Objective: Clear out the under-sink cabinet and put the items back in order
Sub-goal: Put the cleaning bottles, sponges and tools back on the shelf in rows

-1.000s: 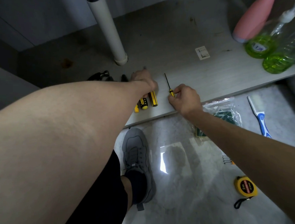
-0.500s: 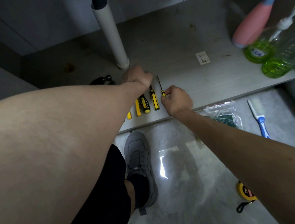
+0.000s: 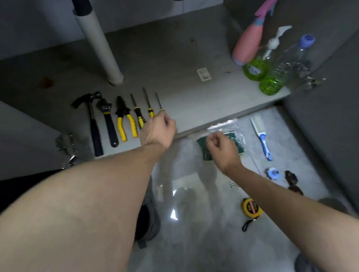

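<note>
Fingers loosely curled: left hand over 3 screwdrivers.

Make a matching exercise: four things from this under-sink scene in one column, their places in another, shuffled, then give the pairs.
Things
1. hammer
2. tape measure
3. pink bottle
4. blue-handled brush

Places
A. on the floor, near the right forearm
B. left end of the tool row on the cabinet floor
C. on the floor, right of the plastic bag
D. cabinet's right back, behind the green-liquid bottles

Pairs: 1-B, 2-A, 3-D, 4-C
</note>
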{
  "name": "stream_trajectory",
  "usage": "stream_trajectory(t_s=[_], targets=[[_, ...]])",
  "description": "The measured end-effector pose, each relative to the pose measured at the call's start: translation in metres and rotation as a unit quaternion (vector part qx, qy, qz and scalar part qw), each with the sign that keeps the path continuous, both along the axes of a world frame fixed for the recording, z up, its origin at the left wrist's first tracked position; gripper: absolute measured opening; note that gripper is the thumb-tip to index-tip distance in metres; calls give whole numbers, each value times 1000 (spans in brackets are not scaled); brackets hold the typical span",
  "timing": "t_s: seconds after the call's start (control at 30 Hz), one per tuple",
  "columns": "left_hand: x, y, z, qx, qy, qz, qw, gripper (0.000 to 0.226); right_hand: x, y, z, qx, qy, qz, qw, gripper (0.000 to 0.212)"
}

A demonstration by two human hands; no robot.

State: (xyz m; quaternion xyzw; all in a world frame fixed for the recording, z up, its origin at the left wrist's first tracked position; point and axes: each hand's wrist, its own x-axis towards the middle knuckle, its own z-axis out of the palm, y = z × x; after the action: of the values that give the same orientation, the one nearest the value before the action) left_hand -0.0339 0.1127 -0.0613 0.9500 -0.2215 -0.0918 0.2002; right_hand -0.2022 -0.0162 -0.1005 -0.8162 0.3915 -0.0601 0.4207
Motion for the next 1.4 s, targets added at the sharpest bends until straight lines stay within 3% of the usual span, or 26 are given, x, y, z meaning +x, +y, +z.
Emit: stream_trajectory(t_s=[0.1,0.23,0.37,0.43,0.53,0.67,0.97,1.17,1.27,1.4], targets=[[-71,4,-19,-55,49,-29,997,10,-96,-10,-11,-13,89,-35,995,14],[-150,2,-44,7,146,-149,978,19,-204,-8,-22,8,210,-83,974,11],[-200,-13,-56,127,161,-357,911,40,-250,9,-27,23,259,-78,962,5],[-211,-30,-62,156,166,-392,891,46,-250,15,-29,36,268,-73,960,12],[-217,-58,-71,169,166,-377,895,42,-240,20,-34,46,257,-74,962,23],[-224,-87,-88,181,154,-322,916,40,-233,21,-45,22,235,-95,967,68],[-229,-118,-116,151,145,-189,959,44,-225,4,-78,-5,219,-68,973,69],[-225,-131,-116,184,197,-143,952,46,-217,3,-85,43,224,-79,970,72],[-225,-131,-113,192,242,-106,945,50,-211,7,-82,23,250,-64,966,72],[-230,-116,-109,185,243,-74,949,24,-214,13,-79,-9,273,-16,962,65]])
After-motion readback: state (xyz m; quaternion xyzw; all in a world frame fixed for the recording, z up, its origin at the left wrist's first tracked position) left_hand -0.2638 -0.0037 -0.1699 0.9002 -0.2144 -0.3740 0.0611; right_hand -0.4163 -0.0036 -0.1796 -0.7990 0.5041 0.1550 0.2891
